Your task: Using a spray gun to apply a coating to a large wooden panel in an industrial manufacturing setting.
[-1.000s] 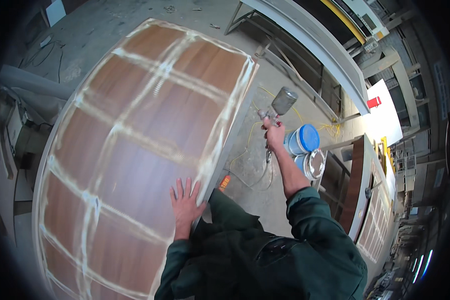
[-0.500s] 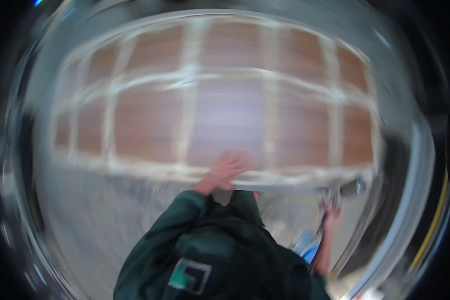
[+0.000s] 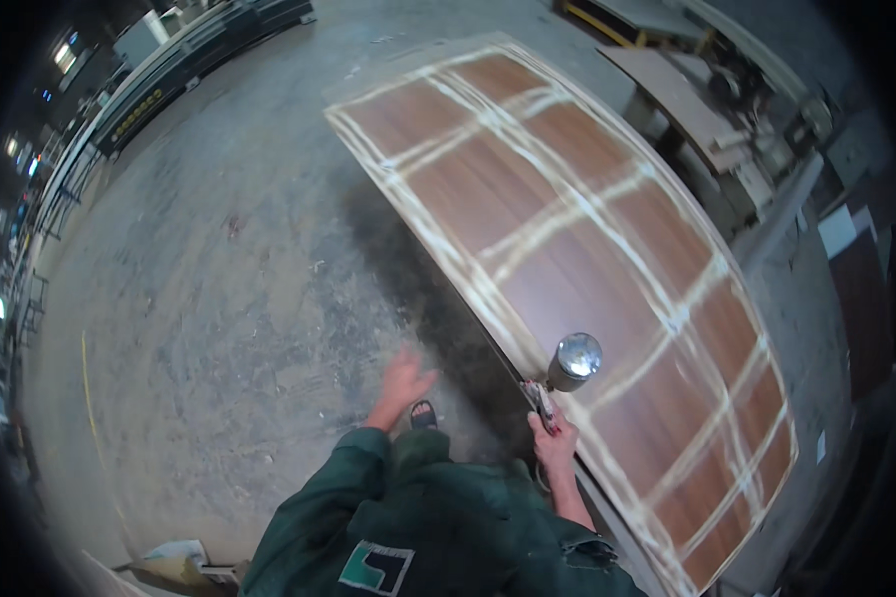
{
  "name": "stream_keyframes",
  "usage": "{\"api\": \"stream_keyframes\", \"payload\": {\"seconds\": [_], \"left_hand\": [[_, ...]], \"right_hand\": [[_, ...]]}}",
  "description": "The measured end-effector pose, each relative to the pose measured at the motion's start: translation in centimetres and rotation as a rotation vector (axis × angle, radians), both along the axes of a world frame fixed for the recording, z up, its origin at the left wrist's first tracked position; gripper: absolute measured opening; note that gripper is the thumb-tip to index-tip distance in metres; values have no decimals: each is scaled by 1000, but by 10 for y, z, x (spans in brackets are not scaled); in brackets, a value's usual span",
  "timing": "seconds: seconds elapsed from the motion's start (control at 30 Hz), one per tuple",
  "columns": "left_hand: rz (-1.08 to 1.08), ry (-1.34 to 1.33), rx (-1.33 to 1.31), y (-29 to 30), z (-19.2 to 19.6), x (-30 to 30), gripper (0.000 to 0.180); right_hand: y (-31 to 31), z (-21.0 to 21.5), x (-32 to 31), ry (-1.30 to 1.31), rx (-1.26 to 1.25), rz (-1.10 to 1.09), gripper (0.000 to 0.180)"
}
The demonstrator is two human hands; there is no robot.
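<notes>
The floor [image 3: 219, 298] was bare grey concrete, pretty scuffed and dusty, with pale scrape marks and a thin yellow line [image 3: 87, 398] curving down its left side. A big brown wood panel [image 3: 587, 259] crossed with whitish filler stripes took up the right half; couldn't tell what held it up, its near edge threw a dark shadow on the concrete. A sandalled foot [image 3: 423, 414] stood on the floor just beside that shadow.

The person wears a dark green work jacket [image 3: 438, 527] — long sleeves to the wrists, a pale slanted patch on its back — both hands bare.
</notes>
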State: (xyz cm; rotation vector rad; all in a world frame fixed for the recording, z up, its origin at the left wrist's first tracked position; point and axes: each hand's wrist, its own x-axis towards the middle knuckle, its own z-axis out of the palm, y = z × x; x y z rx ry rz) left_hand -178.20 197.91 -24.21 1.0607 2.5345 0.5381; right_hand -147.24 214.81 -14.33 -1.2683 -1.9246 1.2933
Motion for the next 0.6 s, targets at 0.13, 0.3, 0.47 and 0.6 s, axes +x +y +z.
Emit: {"api": "stream_keyframes", "payload": {"seconds": [0.13, 0.3, 0.47, 0.6], "left_hand": [[283, -229, 28, -82, 1, -108, 58], [564, -387, 170, -115, 0, -199, 47], [626, -685, 244, -84, -10, -282, 40], [518, -681, 283, -21, -5, -383, 37]], "right_hand": [[23, -5, -122, -210, 134, 100, 50], [39, 3, -271, -261, 285, 212, 48], [63, 7, -413, -145, 344, 304, 49], [91, 22, -525, -10, 244, 331, 55]]}}
